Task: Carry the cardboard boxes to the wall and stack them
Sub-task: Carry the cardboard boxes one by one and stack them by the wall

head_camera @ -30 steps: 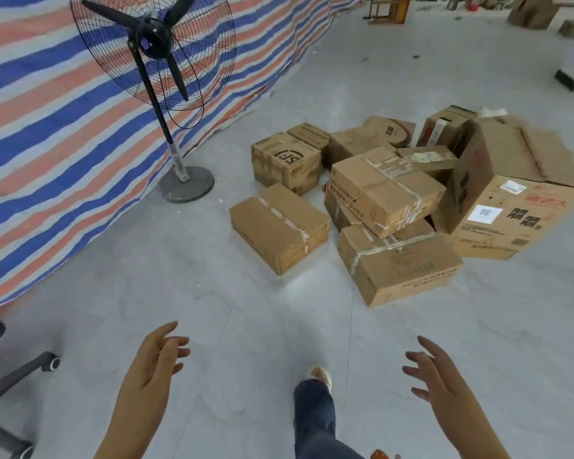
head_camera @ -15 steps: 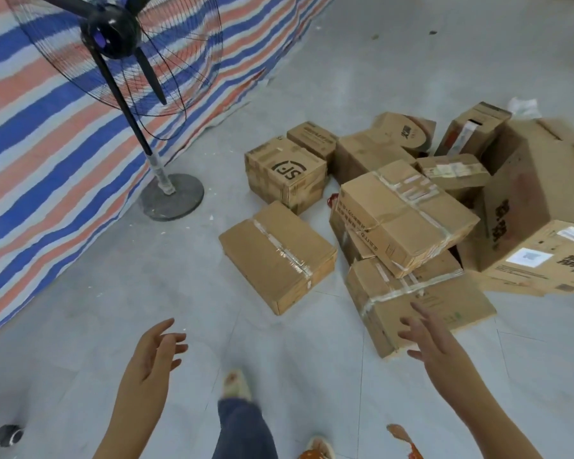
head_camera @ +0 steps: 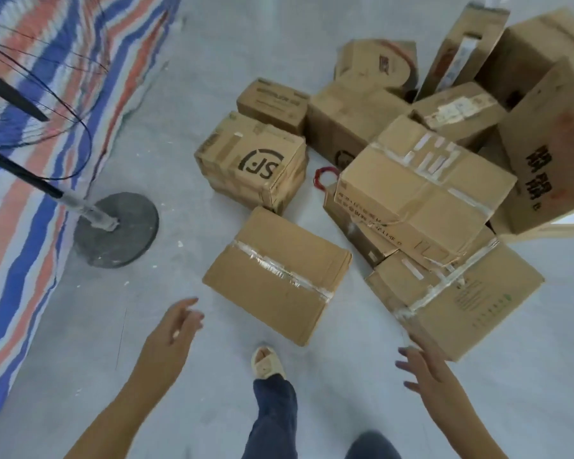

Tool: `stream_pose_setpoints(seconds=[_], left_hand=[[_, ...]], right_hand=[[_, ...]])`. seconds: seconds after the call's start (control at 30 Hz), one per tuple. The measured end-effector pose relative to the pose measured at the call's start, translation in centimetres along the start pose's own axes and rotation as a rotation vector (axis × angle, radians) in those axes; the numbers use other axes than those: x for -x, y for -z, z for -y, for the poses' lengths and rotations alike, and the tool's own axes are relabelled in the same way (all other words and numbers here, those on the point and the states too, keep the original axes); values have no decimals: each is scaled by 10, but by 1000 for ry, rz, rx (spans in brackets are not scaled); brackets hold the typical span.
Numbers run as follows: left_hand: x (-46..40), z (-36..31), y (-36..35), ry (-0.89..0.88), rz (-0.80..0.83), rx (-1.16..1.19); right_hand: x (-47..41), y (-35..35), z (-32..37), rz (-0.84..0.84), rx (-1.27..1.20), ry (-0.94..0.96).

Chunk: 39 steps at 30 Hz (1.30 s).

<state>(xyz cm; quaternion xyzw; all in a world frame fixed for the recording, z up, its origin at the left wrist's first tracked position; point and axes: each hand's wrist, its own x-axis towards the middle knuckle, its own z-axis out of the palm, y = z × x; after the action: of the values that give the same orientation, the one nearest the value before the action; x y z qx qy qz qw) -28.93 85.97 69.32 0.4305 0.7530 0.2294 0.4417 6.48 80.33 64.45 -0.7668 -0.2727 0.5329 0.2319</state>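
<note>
Head view: striped tarp wall (head_camera: 30, 160) on your left, grey floor (head_camera: 179, 376), cardboard pile (head_camera: 411, 193) right of centre, well apart from the wall, nothing stacked there yet; nearest flat taped box (head_camera: 275, 273) lies alone just ahead of your foot (head_camera: 267, 362), fan base (head_camera: 116, 230) near its left. Left hand (head_camera: 176, 329) and right hand (head_camera: 428, 369) both released, fingers spread, holding nothing, reaching toward that box. Risk, my read: the tilted box (head_camera: 421, 190) leaning on the pile could slide if you bump it, and the fan stand sits on your route to the wall.

Eleven cardboard boxes (head_camera: 276, 276), one fan (head_camera: 115, 229)
</note>
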Motion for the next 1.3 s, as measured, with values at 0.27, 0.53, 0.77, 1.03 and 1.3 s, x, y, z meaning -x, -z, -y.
stream_pose_setpoints(seconds=[0.27,0.53,0.77,1.03,1.3], left_hand=[[-256,87,-55,190,205,-284],[-420,242,-163,212,182,-640],[-502,330,-192,199,47,-804],[-516,307,-159,273,-111,-719],[-433,206,-92,306,-178,-508]], right_hand=[[-186,-138,-1,42,-131,-275],[-353,-250,-123,41,-65,-521],[-401,-289,-210,-88,78,-572],[-395,-286,-190,-301,59,-519],[-350,-212,-79,-379,108,-352]])
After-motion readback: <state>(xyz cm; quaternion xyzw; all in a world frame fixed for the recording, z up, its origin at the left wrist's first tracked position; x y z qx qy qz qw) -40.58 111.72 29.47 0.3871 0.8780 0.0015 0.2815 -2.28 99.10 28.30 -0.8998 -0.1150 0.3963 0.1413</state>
